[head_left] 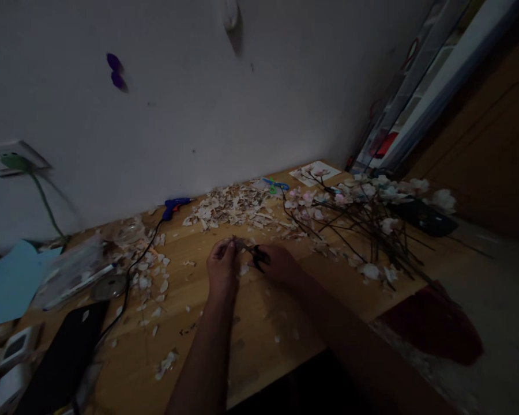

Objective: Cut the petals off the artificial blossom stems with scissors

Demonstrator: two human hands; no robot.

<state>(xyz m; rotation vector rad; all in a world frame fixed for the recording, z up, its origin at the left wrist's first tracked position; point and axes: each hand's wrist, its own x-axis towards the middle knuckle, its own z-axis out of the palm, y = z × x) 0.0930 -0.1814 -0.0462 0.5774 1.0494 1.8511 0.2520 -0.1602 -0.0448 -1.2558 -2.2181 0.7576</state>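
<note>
My right hand (pixel 279 264) is closed around a pair of scissors (pixel 259 258) with dark handles, its blades pointing left. Just beside it, my left hand (pixel 222 262) pinches a small brownish piece at the blade tips, too dim and small to name. Both hands are over the middle of the wooden table (pixel 207 346). Behind them lies a wide heap of pale, curled, petal-like scraps (pixel 233 204). More petal-like bits (pixel 163 286) are strewn left of my left hand.
A blue glue gun (pixel 172 207) with a black cord lies left of the heap. Blue-handled scissors (pixel 277 184) rest behind it. Branches with pale artificial flowers (pixel 363 213) spread across the right side. A black slab (pixel 64 357), plastic bags (pixel 75 265) and blue paper (pixel 15 282) lie left.
</note>
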